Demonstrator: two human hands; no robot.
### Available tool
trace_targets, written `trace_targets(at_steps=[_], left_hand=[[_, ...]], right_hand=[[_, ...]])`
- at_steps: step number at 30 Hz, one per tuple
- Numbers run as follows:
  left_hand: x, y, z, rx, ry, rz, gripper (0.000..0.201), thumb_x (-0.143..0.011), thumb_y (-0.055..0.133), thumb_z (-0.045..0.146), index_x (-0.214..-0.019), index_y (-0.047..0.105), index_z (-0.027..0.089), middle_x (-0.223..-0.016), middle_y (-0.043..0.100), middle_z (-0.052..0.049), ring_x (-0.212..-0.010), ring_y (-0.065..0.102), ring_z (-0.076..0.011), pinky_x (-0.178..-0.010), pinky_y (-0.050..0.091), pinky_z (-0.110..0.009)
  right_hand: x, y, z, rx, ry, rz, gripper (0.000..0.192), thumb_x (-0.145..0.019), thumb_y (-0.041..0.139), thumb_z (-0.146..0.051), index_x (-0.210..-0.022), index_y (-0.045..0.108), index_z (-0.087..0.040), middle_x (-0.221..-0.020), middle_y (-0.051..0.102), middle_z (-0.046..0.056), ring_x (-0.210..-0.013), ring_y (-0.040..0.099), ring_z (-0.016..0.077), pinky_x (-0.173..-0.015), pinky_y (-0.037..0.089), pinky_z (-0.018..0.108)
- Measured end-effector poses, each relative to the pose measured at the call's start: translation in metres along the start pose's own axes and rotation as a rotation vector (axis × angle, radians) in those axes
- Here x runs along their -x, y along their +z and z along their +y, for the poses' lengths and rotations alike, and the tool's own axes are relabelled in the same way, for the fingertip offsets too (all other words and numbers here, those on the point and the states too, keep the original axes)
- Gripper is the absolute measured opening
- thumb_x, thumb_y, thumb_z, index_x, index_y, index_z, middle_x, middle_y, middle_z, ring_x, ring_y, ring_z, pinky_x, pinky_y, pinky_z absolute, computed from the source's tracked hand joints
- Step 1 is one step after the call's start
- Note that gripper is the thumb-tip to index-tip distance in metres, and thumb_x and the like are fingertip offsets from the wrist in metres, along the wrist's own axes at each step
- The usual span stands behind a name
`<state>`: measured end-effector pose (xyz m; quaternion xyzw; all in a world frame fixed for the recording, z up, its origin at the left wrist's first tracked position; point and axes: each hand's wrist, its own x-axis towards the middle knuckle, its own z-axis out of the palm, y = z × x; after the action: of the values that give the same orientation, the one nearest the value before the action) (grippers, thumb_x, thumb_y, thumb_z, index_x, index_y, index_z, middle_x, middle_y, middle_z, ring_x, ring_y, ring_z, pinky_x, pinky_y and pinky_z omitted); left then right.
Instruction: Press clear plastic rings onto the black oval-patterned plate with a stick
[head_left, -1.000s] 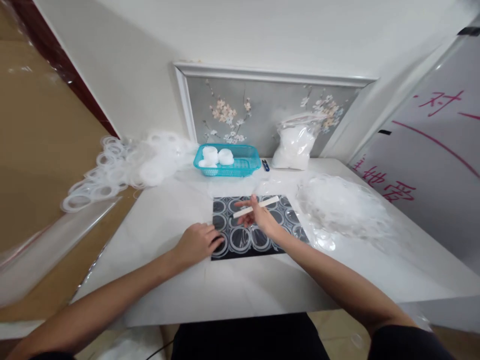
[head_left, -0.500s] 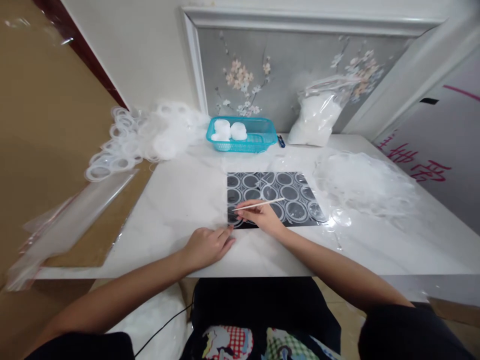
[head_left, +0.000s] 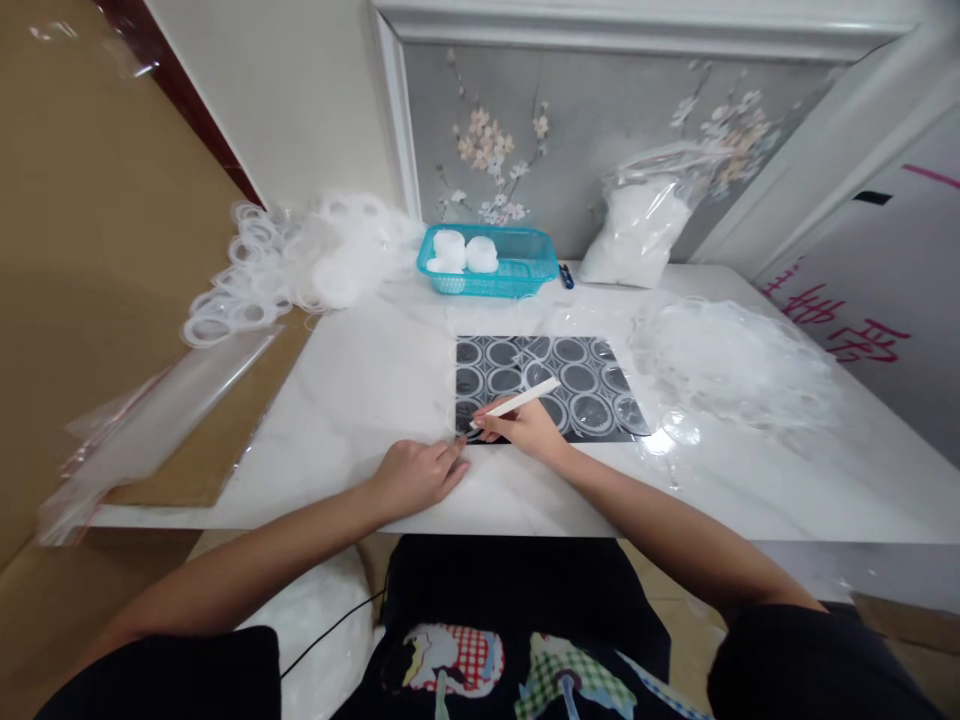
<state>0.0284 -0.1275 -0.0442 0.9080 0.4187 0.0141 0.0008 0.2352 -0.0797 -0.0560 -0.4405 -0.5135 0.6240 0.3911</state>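
Observation:
A dark sheet (head_left: 556,409) printed with rows of pale rings lies flat on the white table. My right hand (head_left: 526,428) is closed round a slim, flat white pen-like tool (head_left: 529,394), held like a pencil over the sheet's left part. Its tip points down and left, near the near-left corner; whether it touches the sheet I cannot tell. At that same corner rests my left hand (head_left: 418,475), fingers loosely stretched on the table, with the fingertips at the sheet's edge. Clear film (head_left: 637,415) glints along the sheet's right side.
Behind the sheet stands a turquoise basket (head_left: 536,288) with several round white pieces, beside a small dark blue tool (head_left: 566,277). A filled clear bag (head_left: 637,230) leans against the wall. Clear rings heap at left (head_left: 322,255) and discs at right (head_left: 735,360). Plastic sleeves (head_left: 180,420) lie on cardboard.
The white tool has turned in my right hand, so its broad side shows, and its tip sits slightly nearer my left fingertips. The whole view has shifted a little.

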Motion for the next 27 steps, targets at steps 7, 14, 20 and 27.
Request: trace_targets(at_steps=[7, 14, 20, 27], left_hand=[[0.0003, 0.0024, -0.0008, -0.013, 0.006, 0.029, 0.042, -0.099, 0.041, 0.041, -0.124, 0.064, 0.016, -0.088, 0.073, -0.007, -0.066, 0.068, -0.0213, -0.053, 0.044, -0.029], [0.0005, -0.0008, 0.0002, -0.039, 0.002, 0.015, 0.041, -0.099, 0.041, 0.039, -0.125, 0.063, 0.015, -0.087, 0.073, -0.006, -0.069, 0.069, -0.0208, -0.055, 0.046, -0.028], [0.0011, -0.0006, 0.0002, -0.046, 0.008, 0.018, 0.042, -0.100, 0.040, 0.039, -0.126, 0.063, 0.016, -0.089, 0.074, -0.006, -0.068, 0.068, -0.0200, -0.055, 0.045, -0.027], [0.0028, 0.0023, 0.0002, -0.056, 0.003, 0.111, 0.041, -0.099, 0.042, 0.041, -0.120, 0.066, 0.015, -0.078, 0.073, -0.005, -0.063, 0.068, -0.0205, -0.050, 0.042, -0.027]], right_hand=[[0.0015, 0.0003, 0.0030, 0.093, -0.057, -0.005, 0.031, -0.067, 0.080, -0.045, -0.079, 0.072, -0.017, -0.062, 0.069, 0.004, -0.058, 0.067, 0.0188, -0.061, 0.058, 0.034], [0.0056, 0.0004, 0.0028, 0.137, -0.098, -0.006, 0.034, -0.068, 0.078, -0.047, -0.081, 0.072, -0.017, -0.063, 0.069, 0.004, -0.059, 0.067, 0.0181, -0.060, 0.056, 0.032], [0.0043, -0.0005, 0.0056, 0.161, -0.119, -0.018, 0.032, -0.072, 0.075, -0.047, -0.082, 0.072, -0.017, -0.062, 0.069, 0.003, -0.057, 0.066, 0.0180, -0.058, 0.055, 0.032], [0.0085, -0.0046, 0.0022, 0.512, -0.431, -0.041, 0.016, -0.086, 0.064, -0.034, -0.086, 0.074, -0.021, -0.083, 0.076, 0.007, -0.083, 0.071, 0.0231, -0.073, 0.057, 0.037]])
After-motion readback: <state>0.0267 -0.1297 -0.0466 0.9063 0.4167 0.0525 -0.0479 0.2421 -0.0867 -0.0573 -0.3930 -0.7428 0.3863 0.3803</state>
